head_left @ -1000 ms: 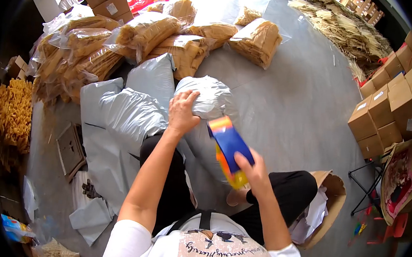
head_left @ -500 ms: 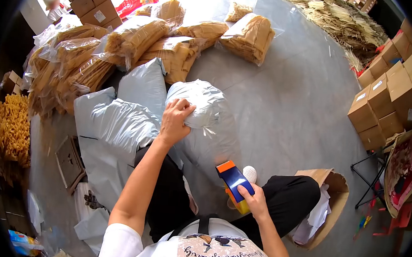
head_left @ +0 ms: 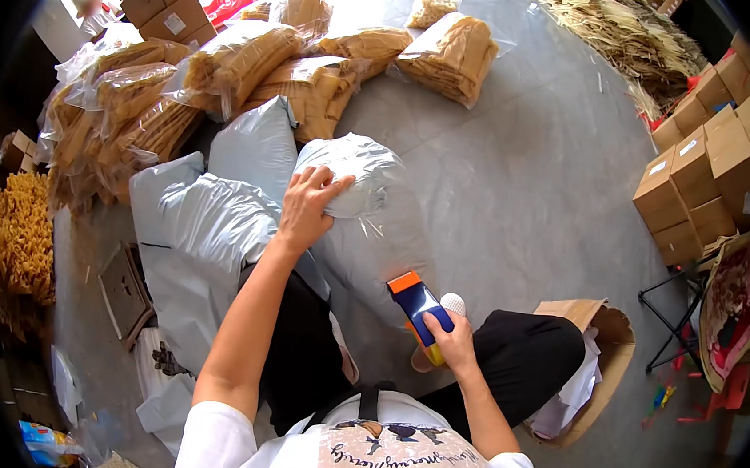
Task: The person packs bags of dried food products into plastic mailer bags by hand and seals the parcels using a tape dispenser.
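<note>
A full pale grey plastic mailing bag stands on the floor before me, its top bunched and folded over. My left hand is on that top, fingers bent against the plastic and holding it down. Gripped in my right hand is a blue tape dispenser with an orange front end and a yellow lower part. The dispenser's orange end is close to the bag's lower right side; I cannot tell whether they touch. More grey mailing bags lie against the left side of the held one.
Clear plastic sacks of brown material are heaped beyond the bags. An open carton with white paper stands by my right knee. Stacked cardboard boxes and a folding chair are at the right. A person is at the far left.
The tape dispenser in my right hand has moved slightly up and left, nearer the bag. My left hand stays on the bag's top, its fingers slightly more extended. The view has shifted a little.
</note>
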A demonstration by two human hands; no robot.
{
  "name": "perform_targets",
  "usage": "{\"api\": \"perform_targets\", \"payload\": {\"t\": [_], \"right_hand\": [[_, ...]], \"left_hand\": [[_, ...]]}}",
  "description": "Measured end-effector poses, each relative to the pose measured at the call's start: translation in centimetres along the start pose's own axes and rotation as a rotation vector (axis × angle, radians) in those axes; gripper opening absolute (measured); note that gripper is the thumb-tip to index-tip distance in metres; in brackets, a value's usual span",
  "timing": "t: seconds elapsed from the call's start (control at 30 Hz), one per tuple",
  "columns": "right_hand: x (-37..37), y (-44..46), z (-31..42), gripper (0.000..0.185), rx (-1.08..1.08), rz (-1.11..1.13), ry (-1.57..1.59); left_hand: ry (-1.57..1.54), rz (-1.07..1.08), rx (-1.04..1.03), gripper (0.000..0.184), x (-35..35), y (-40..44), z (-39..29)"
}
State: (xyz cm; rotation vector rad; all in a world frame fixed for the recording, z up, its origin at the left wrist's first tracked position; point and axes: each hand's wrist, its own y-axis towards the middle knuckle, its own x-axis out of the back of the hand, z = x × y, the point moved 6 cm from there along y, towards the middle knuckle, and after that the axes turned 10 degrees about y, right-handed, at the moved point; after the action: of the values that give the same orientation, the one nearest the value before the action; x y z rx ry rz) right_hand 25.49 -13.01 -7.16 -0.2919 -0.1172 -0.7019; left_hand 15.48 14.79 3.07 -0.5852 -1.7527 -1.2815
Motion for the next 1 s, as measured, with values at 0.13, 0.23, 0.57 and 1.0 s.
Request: {"api": "perform_targets", "payload": {"t": [0.13,0.23,0.57,1.0], "right_hand": [[0.2,-0.3,-1.4,0.04,0.024,-0.025,-0.051],[1.4,-1.0,-0.7,0.042,-0.095,-0.016,0.026],[10.7,-8.1,11.6,0.038,-0.033,0.103,0.435],[18.2,-16.4,20.3,0.046,0.102,0.211,0.346]], "left_hand": [[0.063,-0.088,-0.062,0.046,0.8,-0.5,-0.6],[0.064,-0.034,-0.146,0.04,1.9,0.0,-2.9],[0.128,-0.274,-0.2,0.039,19.7,4.0,-11.5],[0.065,-0.007,0.031,0.051,29.6,2.6,-15.7]]}}
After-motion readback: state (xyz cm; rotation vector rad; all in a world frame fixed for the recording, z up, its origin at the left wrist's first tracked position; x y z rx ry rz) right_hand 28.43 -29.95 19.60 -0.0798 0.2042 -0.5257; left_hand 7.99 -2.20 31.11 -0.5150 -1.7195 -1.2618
